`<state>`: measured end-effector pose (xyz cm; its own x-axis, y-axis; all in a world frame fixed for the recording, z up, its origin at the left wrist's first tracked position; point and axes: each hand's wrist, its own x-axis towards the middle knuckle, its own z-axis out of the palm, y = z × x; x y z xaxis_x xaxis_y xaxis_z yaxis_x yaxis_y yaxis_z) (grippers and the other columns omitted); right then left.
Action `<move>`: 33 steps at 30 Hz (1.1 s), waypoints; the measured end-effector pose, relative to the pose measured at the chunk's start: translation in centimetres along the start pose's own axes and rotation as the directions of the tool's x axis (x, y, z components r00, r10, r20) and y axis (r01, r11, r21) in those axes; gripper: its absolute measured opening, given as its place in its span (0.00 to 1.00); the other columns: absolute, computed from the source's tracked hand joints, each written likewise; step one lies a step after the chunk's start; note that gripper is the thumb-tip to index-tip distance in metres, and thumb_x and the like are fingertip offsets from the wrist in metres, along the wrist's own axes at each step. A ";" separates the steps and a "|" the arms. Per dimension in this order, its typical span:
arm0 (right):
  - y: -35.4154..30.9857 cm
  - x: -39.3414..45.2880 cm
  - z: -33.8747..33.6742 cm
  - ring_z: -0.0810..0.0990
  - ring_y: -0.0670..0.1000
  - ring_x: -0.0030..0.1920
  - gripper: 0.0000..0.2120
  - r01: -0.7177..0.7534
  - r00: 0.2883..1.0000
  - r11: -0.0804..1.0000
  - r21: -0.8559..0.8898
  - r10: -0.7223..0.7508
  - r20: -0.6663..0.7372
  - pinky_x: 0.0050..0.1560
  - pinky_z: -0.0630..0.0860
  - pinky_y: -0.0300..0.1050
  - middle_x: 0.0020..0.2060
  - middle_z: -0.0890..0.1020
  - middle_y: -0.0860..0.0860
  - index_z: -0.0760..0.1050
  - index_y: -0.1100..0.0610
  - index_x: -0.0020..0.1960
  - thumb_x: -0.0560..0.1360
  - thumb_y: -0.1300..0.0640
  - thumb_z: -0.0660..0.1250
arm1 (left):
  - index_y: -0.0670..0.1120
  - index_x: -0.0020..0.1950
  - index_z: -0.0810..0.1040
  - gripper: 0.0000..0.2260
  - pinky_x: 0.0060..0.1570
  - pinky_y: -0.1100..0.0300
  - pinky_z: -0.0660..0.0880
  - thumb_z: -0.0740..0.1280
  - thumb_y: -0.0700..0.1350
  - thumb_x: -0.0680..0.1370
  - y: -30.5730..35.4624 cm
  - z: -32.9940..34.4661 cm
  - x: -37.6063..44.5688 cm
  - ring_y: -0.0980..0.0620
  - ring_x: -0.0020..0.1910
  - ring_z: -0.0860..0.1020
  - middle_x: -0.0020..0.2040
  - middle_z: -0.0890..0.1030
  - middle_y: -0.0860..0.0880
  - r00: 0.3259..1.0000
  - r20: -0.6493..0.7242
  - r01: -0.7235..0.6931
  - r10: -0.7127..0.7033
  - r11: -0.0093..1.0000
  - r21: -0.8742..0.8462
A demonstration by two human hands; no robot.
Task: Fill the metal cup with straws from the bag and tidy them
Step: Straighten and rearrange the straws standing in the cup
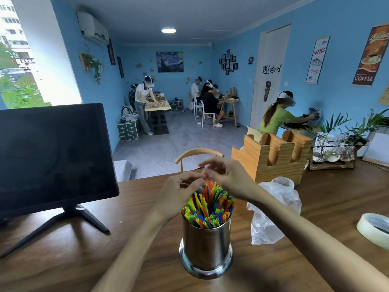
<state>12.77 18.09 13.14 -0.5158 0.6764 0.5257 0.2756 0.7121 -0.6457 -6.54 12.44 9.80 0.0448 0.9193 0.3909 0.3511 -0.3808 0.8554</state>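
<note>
Head view, lower centre of the frame: metal cup (206,245) upright on the wooden table (84,260), packed with coloured straws (208,204) splaying above the rim. Just right of it, plastic bag (271,209) lying crumpled and flat, apparently empty. Centre of the frame, directly above the straws: left hand (179,193) curled, thumb and forefinger pinched toward the top of an orange straw standing taller than the rest; right hand (226,175) blurred with motion, fingers bent over the same tips. Whether either pinch actually closes on a straw: cannot tell through the blur. Left of the frame, dark monitor (52,157) on its stand; right of the frame, wooden organiser (271,157) and, at the right edge, roll of tape (373,228).

Filling looks done, tidying in hand.

Risks from here:
- Pushing one tall straw down into so tight a bundle: likely to kink it or lift its neighbours.
- Sideways pull at the tips: likely to fan the bundle further or flick loose straws onto the table.
- Tall narrow cup with both hands up high: a wrist knock could tip it.
</note>
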 end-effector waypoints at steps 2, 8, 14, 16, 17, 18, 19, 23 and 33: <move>1.3 -0.6 -0.2 0.83 0.41 0.50 0.11 -0.064 0.986 0.997 -0.031 0.068 0.155 0.48 0.76 0.33 0.47 0.86 0.42 0.84 0.48 0.55 0.80 0.61 0.67 | 0.60 0.51 0.86 0.05 0.57 0.46 0.80 0.71 0.50 0.80 -0.4 0.0 0.1 0.57 0.51 0.83 0.48 0.86 0.59 1.000 0.007 -0.004 0.003 0.994 0.113; 2.8 0.1 -1.5 0.83 0.45 0.53 0.06 -0.312 0.949 0.920 0.238 0.314 0.034 0.50 0.77 0.37 0.50 0.87 0.44 0.85 0.50 0.54 0.80 0.56 0.69 | 0.64 0.54 0.83 0.06 0.55 0.53 0.80 0.70 0.56 0.78 -0.1 0.2 0.3 0.58 0.52 0.82 0.50 0.85 0.59 0.999 0.001 -0.042 0.042 0.997 0.061; 3.7 -0.3 -1.3 0.83 0.51 0.48 0.17 -0.544 0.818 0.839 0.000 0.531 0.219 0.43 0.75 0.40 0.44 0.87 0.50 0.87 0.55 0.47 0.77 0.41 0.71 | 0.63 0.53 0.84 0.09 0.58 0.50 0.81 0.70 0.47 0.82 0.0 0.3 0.2 0.58 0.54 0.83 0.51 0.86 0.59 1.000 0.000 -0.029 0.029 0.997 0.069; 3.8 -0.3 -1.3 0.84 0.54 0.50 0.16 -0.565 0.813 0.824 0.032 0.550 0.191 0.46 0.76 0.44 0.44 0.87 0.51 0.87 0.55 0.44 0.76 0.42 0.73 | 0.63 0.53 0.84 0.10 0.57 0.51 0.81 0.69 0.46 0.82 0.0 0.2 0.1 0.59 0.54 0.83 0.51 0.86 0.60 1.000 -0.003 -0.030 0.031 0.997 0.072; 3.7 -0.2 -1.3 0.83 0.54 0.50 0.15 -0.569 0.813 0.822 0.043 0.554 0.179 0.46 0.76 0.45 0.43 0.87 0.52 0.87 0.54 0.42 0.76 0.43 0.73 | 0.63 0.52 0.84 0.10 0.57 0.52 0.81 0.69 0.46 0.82 0.0 0.2 0.0 0.59 0.54 0.83 0.50 0.85 0.60 0.999 -0.004 -0.034 0.034 0.997 0.073; 3.6 -0.1 -1.3 0.83 0.53 0.48 0.14 -0.568 0.815 0.821 0.050 0.554 0.168 0.44 0.76 0.44 0.42 0.87 0.51 0.87 0.54 0.41 0.75 0.43 0.74 | 0.64 0.52 0.84 0.10 0.56 0.54 0.81 0.69 0.46 0.82 0.1 0.2 0.0 0.60 0.54 0.83 0.50 0.85 0.60 0.999 -0.004 -0.036 0.036 0.997 0.075; 3.5 0.1 -1.3 0.82 0.50 0.45 0.14 -0.563 0.820 0.825 0.052 0.550 0.155 0.42 0.75 0.41 0.41 0.87 0.51 0.87 0.54 0.41 0.75 0.44 0.74 | 0.64 0.52 0.84 0.11 0.56 0.55 0.80 0.69 0.46 0.82 0.1 0.2 0.0 0.60 0.53 0.83 0.50 0.85 0.61 0.999 -0.005 -0.037 0.038 0.997 0.071; 2.2 1.1 -1.8 0.78 0.46 0.38 0.17 -0.475 0.880 0.880 0.013 0.475 0.027 0.40 0.71 0.40 0.33 0.83 0.49 0.85 0.57 0.39 0.77 0.44 0.72 | 0.62 0.52 0.84 0.10 0.55 0.58 0.78 0.69 0.46 0.82 0.2 0.1 0.2 0.60 0.52 0.83 0.48 0.86 0.59 0.999 -0.014 -0.042 0.043 0.998 0.042; -6.0 3.0 -3.6 0.73 0.46 0.30 0.14 -0.090 0.971 0.967 0.238 0.138 -0.194 0.31 0.70 0.36 0.30 0.80 0.47 0.83 0.58 0.44 0.80 0.49 0.70 | 0.65 0.50 0.84 0.06 0.46 0.70 0.74 0.72 0.52 0.79 1.4 0.7 1.7 0.60 0.45 0.81 0.46 0.83 0.62 0.993 -0.045 -0.102 0.110 0.984 0.148</move>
<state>12.47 16.53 20.52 -0.3055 0.7919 0.5287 0.1202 0.5829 -0.8036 -5.34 13.55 11.48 0.0405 0.8666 0.4974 0.4792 -0.4537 0.7514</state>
